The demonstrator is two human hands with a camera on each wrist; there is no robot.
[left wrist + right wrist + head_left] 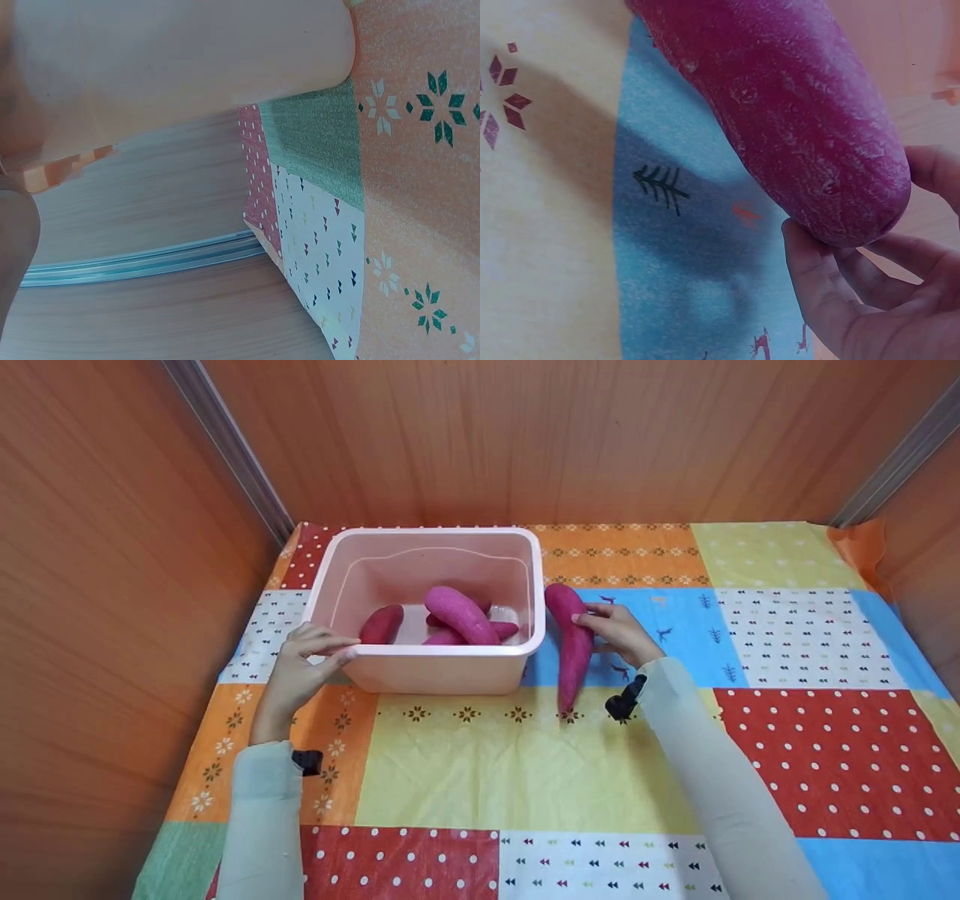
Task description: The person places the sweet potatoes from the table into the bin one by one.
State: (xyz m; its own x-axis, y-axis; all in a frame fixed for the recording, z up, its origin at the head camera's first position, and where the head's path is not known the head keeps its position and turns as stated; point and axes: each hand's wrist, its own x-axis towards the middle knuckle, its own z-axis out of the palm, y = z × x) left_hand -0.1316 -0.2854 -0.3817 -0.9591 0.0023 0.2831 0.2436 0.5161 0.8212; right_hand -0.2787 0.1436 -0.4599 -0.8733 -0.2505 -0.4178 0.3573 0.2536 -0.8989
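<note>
My right hand (pixel 619 631) grips a long, tapered red-purple sweet potato (pixel 571 649) just right of the pink plastic bin (pixel 435 673). Its thin end points toward me. In the right wrist view, the fingers and thumb of the right hand (pixel 877 300) close around the thick end of this sweet potato (pixel 795 112). At the bin's front left corner, my left hand (pixel 304 667) pinches the rim between thumb and fingers. Several sweet potatoes lie inside, a darker one (pixel 382 624) at the left and a pinkish one (pixel 459 613) across others. The left wrist view mainly shows the bin's outer wall (pixel 187 60).
A patchwork-patterned cloth (pixel 450 765) covers the table. Wood-grain panels (pixel 525 442) stand behind and at both sides, with metal strips (pixel 232 446) at the corners. Each wrist wears a small black camera, such as the right one (pixel 624 701).
</note>
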